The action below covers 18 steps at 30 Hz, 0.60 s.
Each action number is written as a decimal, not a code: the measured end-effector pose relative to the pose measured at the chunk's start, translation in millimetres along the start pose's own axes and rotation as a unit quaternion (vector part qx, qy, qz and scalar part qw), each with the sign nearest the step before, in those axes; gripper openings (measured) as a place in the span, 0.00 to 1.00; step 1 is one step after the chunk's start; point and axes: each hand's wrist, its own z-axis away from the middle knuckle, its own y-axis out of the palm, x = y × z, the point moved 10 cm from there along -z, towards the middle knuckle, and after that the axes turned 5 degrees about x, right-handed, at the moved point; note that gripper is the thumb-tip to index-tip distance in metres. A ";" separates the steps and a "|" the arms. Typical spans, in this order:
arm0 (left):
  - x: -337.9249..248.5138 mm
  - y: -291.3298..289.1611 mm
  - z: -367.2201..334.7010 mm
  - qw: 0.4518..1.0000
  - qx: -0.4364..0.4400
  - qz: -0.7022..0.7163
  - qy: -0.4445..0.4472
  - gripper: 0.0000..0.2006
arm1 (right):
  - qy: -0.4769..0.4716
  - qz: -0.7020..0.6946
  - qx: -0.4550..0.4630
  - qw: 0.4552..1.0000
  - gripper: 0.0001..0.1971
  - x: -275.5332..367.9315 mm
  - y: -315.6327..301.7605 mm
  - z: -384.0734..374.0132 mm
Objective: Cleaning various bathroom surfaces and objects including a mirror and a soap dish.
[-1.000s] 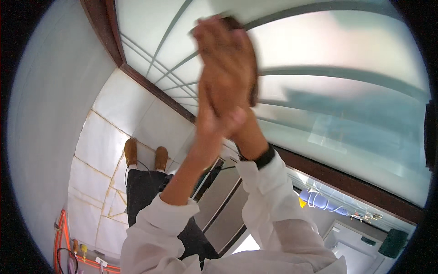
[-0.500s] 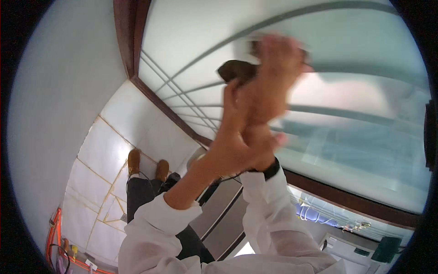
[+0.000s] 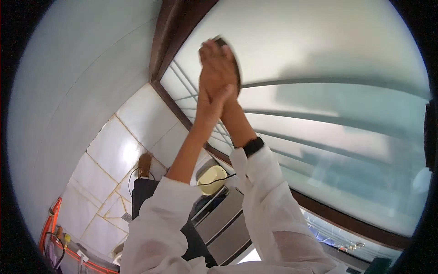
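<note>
Reaching up along the frosted glass panel (image 3: 328, 45) in the head view, two bare arms come together near its left side, one hand lapped over the other! On top lies the left hand (image 3: 209, 98), thumb across the other's wrist. Beneath it, the right hand (image 3: 223, 68), wearing a black wristband (image 3: 253, 146). Straight fingers point up the glass panel, but with all that overlap I can't tell whose fingers are whose, nor how far either hand is closed.

And there's the dark pad (image 3: 235, 60), its curved edge peeking out on the right and at the top, between the stacked hands and the glass panel! Most of it is covered, so whether fingers grip it or simply bear on it, I can't tell.

Brown frame (image 3: 356, 219) runs along the glass panel's lower edge. Left of the glass panel, a pale wall (image 3: 77, 82); down below that, a tiled floor (image 3: 109, 141) with a brown shoe (image 3: 144, 165) on it and orange tubing (image 3: 52, 221) farther off. Just under the glass panel's lower left, a cream basin (image 3: 213, 179), and beyond it grey drawers (image 3: 226, 214).
</note>
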 end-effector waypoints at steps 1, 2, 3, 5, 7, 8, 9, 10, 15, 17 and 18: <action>23.6 -21.1 -8.6 0.999 -0.010 0.047 -0.021 0.39 | -0.047 0.036 0.042 0.997 0.22 20.9 25.5 -1.8; 58.0 -34.1 -6.3 0.985 -0.033 0.120 -0.118 0.38 | -0.098 0.049 0.093 0.990 0.22 37.2 58.3 8.4; 72.7 -42.3 -9.3 0.984 -0.034 0.122 -0.123 0.38 | -0.106 0.012 0.158 0.982 0.21 45.4 91.7 13.7; 103.8 -66.2 -4.3 0.952 -0.064 0.222 -0.202 0.37 | -0.161 0.015 0.244 0.956 0.20 71.1 125.8 21.8; 104.2 -73.9 -3.5 0.955 -0.056 0.216 -0.193 0.36 | -0.144 -0.022 0.201 0.969 0.20 75.3 125.5 18.0; 92.5 -63.0 -3.4 0.965 -0.051 0.180 -0.186 0.37 | -0.124 -0.041 0.159 0.979 0.19 65.2 119.9 18.6; 83.8 -49.9 -2.9 0.972 -0.044 0.145 -0.177 0.37 | -0.123 -0.037 0.164 0.978 0.19 59.9 121.7 22.8; 68.2 -37.1 -4.1 0.988 -0.021 0.090 -0.126 0.40 | -0.028 -0.438 -0.030 0.898 0.18 28.4 84.8 17.2; -80.3 42.9 15.1 0.970 0.152 -0.055 0.180 0.45 | 0.110 -0.194 -0.265 0.938 0.15 -47.6 -108.7 8.0; -119.9 74.7 4.9 0.956 0.213 -0.035 0.198 0.39 | 0.059 -0.155 -0.372 0.913 0.15 -68.0 -169.0 12.3; -130.7 74.8 0.9 0.955 0.213 -0.038 0.201 0.39 | 0.042 -0.151 -0.379 0.912 0.15 -63.2 -183.3 10.8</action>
